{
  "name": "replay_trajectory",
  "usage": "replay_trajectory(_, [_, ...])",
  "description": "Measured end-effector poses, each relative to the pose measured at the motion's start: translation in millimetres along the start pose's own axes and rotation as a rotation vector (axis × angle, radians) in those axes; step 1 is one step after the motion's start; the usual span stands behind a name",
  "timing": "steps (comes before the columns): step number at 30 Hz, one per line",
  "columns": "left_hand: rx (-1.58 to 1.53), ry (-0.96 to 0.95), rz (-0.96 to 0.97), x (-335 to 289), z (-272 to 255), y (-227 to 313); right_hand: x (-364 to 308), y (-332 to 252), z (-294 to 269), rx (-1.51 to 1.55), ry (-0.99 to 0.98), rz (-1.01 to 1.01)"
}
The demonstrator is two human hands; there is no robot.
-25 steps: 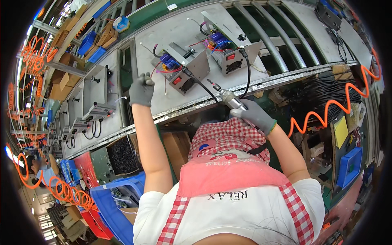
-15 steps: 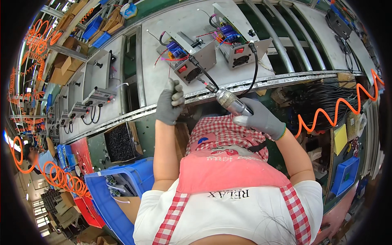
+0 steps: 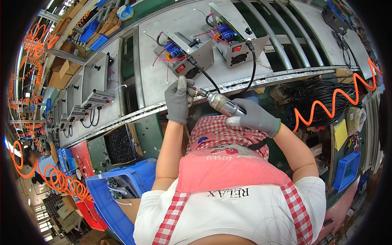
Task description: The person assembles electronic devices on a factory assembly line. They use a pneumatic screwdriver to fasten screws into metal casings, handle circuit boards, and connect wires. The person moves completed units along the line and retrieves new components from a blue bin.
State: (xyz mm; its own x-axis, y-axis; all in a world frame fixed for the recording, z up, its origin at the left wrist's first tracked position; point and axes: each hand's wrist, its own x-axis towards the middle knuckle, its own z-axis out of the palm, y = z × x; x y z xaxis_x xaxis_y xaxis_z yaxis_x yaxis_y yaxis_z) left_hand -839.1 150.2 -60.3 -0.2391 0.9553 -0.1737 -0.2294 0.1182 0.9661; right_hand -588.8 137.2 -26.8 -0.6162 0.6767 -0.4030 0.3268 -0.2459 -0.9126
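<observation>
My right hand (image 3: 256,117), in a grey glove, is wrapped around a silver air screwdriver (image 3: 222,103) whose bit end points left and a little up. Right at that bit end is my gloved left hand (image 3: 178,100), fingers curled in and thumb up; whatever it pinches is too small or hidden. Just beyond my hands, on the bench, stands a metal chassis (image 3: 205,59) with a red switch, a fan grille, blue parts and loose wires. A second, similar chassis (image 3: 258,48) stands to its right. Black cables run from both toward the bench's near edge.
Metal rollers (image 3: 272,38) cross the line at right. More chassis (image 3: 96,83) line up at left. A blue bin (image 3: 143,173) and a box of small black parts (image 3: 119,143) sit at my left; an orange coiled hose (image 3: 326,110) hangs right. Another person (image 3: 47,161) works far left.
My left hand has moved right and its fingers have come to the screwdriver's bit end. My right hand and the screwdriver have shifted slightly left and down.
</observation>
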Motion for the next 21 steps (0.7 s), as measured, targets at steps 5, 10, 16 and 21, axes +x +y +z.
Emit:
replay_trajectory(5, [0.088, -0.115, 0.068, 2.9, 3.3, -7.1, -3.3, 6.8, -3.3, 0.077, 0.003, 0.031])
replay_trajectory(10, [0.199, -0.206, 0.069, 15.6, 2.9, -4.9, -3.4, 9.6, -6.7, 0.054, 0.033, 0.051])
replay_trajectory(16, [0.2, -0.217, -0.046, 23.8, 3.8, -1.8, -3.8, 9.7, -6.7, 0.103, 0.045, 0.031])
replay_trajectory(21, [-0.048, -0.084, -0.186, 22.5, 9.1, 13.8, -4.5, -12.9, -13.3, 0.08, 0.171, 0.081])
